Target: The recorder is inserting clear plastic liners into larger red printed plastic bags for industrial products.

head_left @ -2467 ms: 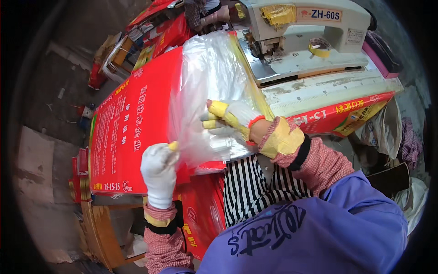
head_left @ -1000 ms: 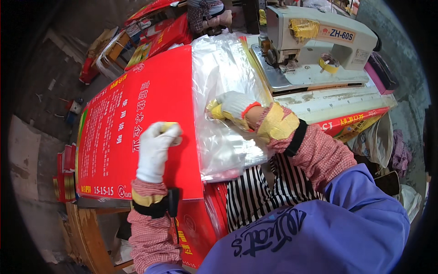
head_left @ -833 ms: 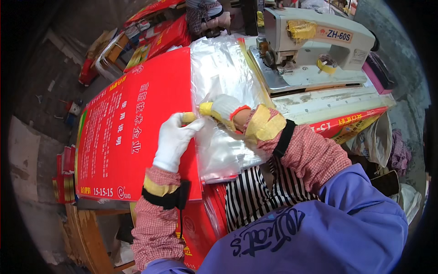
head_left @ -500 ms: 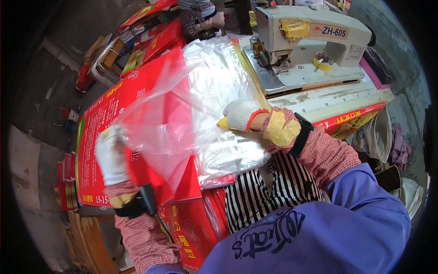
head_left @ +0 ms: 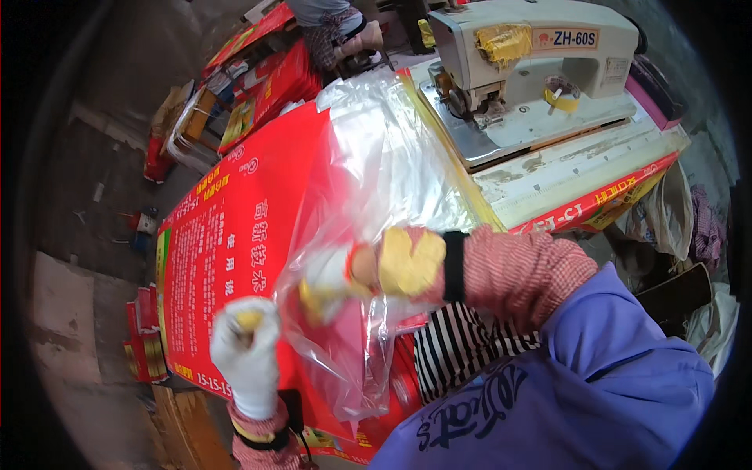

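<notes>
My left hand (head_left: pixel 245 348), in a white knit glove with yellow fingertips, is curled closed over the near edge of a red printed sack (head_left: pixel 235 227). Whatever its fingers grip is hidden. Blurred by motion, my right hand (head_left: pixel 329 283) wears a similar glove and is among the folds of a clear plastic bag (head_left: pixel 368 376). That bag lies loosely across the sack's right side and droops toward my lap. Just beyond my right hand is a stack of shiny clear plastic bags (head_left: pixel 399 149).
A white sewing machine (head_left: pixel 540 70) stands at the far right, with a roll of yellow tape (head_left: pixel 561 95) on its bed. More red sacks (head_left: pixel 274 86) are piled at the back left, near another person (head_left: pixel 333 31). Bundled sacks (head_left: pixel 145 337) sit low at the left.
My right hand has moved left and nearer, off the bag stack. My left hand has come nearer and slightly right. The clear film stretched between them has dropped onto the sack's right side.
</notes>
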A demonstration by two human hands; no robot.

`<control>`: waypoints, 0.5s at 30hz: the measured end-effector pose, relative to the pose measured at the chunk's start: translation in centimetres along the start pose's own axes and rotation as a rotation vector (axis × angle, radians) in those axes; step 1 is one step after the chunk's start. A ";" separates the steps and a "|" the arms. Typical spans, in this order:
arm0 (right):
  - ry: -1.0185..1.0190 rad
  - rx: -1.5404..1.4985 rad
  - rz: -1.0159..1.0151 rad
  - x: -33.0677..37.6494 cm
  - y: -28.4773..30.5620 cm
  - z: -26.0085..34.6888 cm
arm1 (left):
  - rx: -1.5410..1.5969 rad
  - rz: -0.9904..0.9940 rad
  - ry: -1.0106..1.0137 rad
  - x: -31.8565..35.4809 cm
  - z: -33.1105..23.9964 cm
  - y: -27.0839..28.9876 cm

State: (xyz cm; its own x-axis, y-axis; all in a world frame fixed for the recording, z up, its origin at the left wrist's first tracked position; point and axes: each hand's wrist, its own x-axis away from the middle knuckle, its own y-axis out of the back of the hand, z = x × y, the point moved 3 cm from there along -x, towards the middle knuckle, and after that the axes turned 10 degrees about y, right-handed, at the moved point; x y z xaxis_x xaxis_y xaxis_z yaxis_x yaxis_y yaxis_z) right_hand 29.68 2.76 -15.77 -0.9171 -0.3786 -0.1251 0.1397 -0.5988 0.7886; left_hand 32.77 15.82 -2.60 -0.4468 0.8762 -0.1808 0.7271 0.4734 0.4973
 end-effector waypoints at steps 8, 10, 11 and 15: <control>-0.507 -0.031 -1.344 8.6 8.1 -11.2 | -0.365 1.285 -0.137 8.9 5.4 -5.0; -0.349 -0.121 -1.648 11.1 8.2 -12.0 | -0.187 1.273 -0.073 6.2 2.2 -5.5; -0.259 -0.160 -1.799 12.8 8.3 -12.3 | -0.248 1.322 -0.014 3.9 0.3 -5.7; -0.663 -0.851 -1.336 9.0 6.7 -1.5 | -0.556 0.468 -0.415 -6.3 -5.5 -5.9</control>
State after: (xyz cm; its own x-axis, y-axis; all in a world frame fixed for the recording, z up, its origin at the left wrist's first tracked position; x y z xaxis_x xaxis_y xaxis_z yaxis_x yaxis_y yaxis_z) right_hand 22.90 -5.76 -12.56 -0.5091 0.8595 0.0451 -0.8488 -0.4927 -0.1918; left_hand 28.38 6.99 0.28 0.1442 0.9850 -0.0953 0.3785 0.0341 0.9250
